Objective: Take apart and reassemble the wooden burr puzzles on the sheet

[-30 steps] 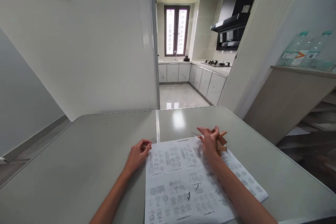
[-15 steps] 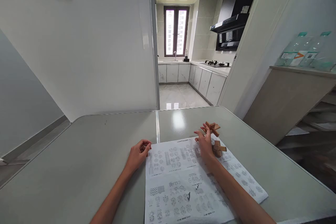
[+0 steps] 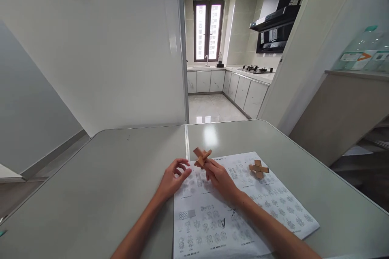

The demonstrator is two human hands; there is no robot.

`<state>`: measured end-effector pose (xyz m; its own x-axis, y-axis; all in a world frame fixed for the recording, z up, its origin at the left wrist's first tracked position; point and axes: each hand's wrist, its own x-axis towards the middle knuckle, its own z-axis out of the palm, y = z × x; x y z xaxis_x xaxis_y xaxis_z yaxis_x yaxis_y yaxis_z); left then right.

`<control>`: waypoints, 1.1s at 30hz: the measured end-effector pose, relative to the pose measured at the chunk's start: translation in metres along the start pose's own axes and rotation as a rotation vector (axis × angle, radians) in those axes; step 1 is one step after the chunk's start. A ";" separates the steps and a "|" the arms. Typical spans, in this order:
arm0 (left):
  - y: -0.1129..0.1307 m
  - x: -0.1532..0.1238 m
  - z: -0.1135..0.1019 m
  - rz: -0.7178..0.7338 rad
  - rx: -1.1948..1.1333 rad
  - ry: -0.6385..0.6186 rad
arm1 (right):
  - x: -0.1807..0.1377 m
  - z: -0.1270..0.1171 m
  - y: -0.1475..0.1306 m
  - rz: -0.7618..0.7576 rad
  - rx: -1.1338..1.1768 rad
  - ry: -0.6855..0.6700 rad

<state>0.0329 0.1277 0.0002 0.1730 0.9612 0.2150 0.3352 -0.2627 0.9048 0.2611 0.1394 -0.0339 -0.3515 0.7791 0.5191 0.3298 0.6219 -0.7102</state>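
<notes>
Your right hand (image 3: 221, 179) is narrowed on a brown wooden piece of crossed, flat-sided bars (image 3: 201, 156), pinching it at the end nearer your palm; just where each fingertip presses, you cannot tell from here. The piece sits over the upper edge of a large white paper sheet printed with rows of grey diagrams (image 3: 209, 210), and whether it clears the sheet is hard to judge. Your left hand (image 3: 175, 176) is just beside it, fingers loosely curled, thumb apart from them, with nothing visible in the grip.

To handle this piece well, pinch it across two opposite flat faces rather than on a corner, since the bars jut out several ways and may twist under an uneven squeeze. Your left hand is well placed to steady the far bars; open it a little more and meet them lightly, because interlocked wood may slip apart if pulled. Mind your right forearm, which crosses the sheet: dragging it could shift the paper on the pale grey-green surface (image 3: 91, 194), and with it the second brown wooden crossed piece (image 3: 259, 168), which rests near the sheet's far right part.
</notes>
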 end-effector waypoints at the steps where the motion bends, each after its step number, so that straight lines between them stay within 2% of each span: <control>1: 0.001 -0.002 0.003 0.027 -0.034 -0.040 | -0.002 0.001 -0.003 -0.039 -0.035 -0.045; 6: 0.004 -0.007 0.008 0.042 -0.158 -0.176 | -0.006 0.002 -0.014 -0.170 -0.119 -0.175; 13: 0.003 -0.007 0.002 -0.017 -0.254 -0.312 | -0.008 0.002 -0.013 -0.136 -0.034 -0.224; 16: 0.002 -0.007 0.003 -0.029 -0.244 -0.293 | -0.008 0.002 -0.014 -0.085 0.051 -0.213; 20: 0.003 -0.007 0.005 -0.035 -0.229 -0.209 | -0.007 0.001 -0.017 -0.030 0.151 -0.183; 25: 0.006 -0.006 0.005 -0.054 -0.327 -0.158 | -0.004 -0.003 -0.021 0.084 0.237 -0.157; 33: 0.008 -0.008 0.005 -0.074 -0.257 -0.184 | -0.006 0.000 -0.016 0.205 0.282 -0.133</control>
<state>0.0387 0.1178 0.0036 0.3290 0.9394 0.0963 0.1122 -0.1402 0.9837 0.2581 0.1242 -0.0255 -0.4200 0.8567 0.2993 0.1576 0.3937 -0.9056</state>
